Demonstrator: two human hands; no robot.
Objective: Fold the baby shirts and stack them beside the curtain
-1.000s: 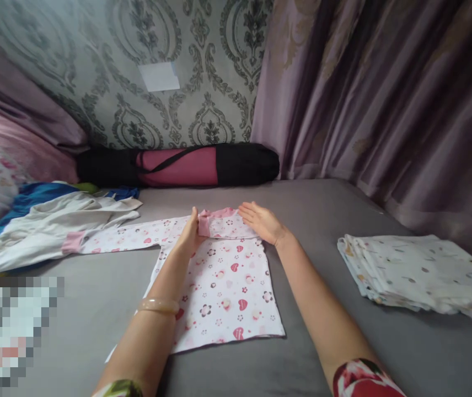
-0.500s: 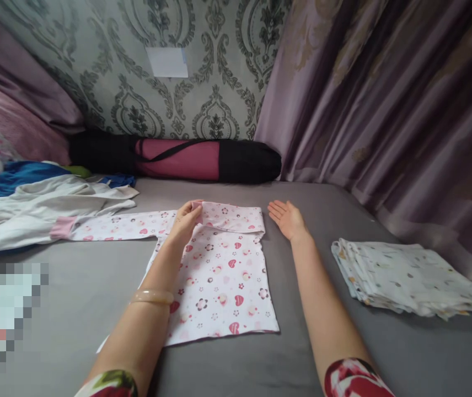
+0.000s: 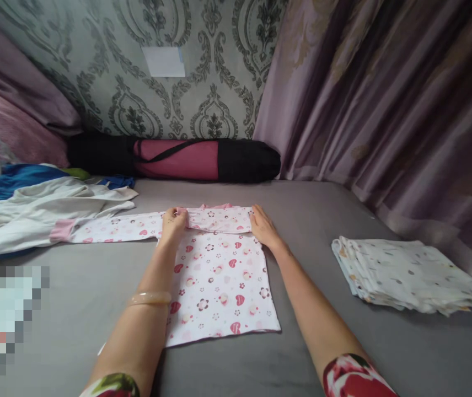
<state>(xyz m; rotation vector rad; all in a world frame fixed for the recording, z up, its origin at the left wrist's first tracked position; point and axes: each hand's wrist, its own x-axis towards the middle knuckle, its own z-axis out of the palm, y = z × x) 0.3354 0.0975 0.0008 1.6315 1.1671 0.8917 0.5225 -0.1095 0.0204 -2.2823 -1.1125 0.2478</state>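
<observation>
A white long-sleeved child's shirt [image 3: 219, 281] with red hearts and brown flowers lies flat on the grey bed sheet. Its left-side sleeve [image 3: 116, 228] stretches out to a pink cuff, while the other sleeve is folded across the top of the body. My left hand [image 3: 173, 223] is closed on the pink cuff end of that folded sleeve. At the shirt's upper right edge, my right hand [image 3: 264, 225] rests with fingers stretched out against the fold. Part of the shirt's left side is hidden under my left forearm.
To the right lies a stack of folded white patterned cloths [image 3: 409, 273]. Rumpled white and blue clothes [image 3: 54, 198] are heaped at the left. A black and maroon rolled bag [image 3: 178, 160] sits along the wall, and purple curtains [image 3: 343, 99] hang at the right.
My right hand has come left from above the sheet onto the shirt's edge. My left hand has shifted left with the cuff, laying the folded sleeve flatter and uncovering some of the pink neckline.
</observation>
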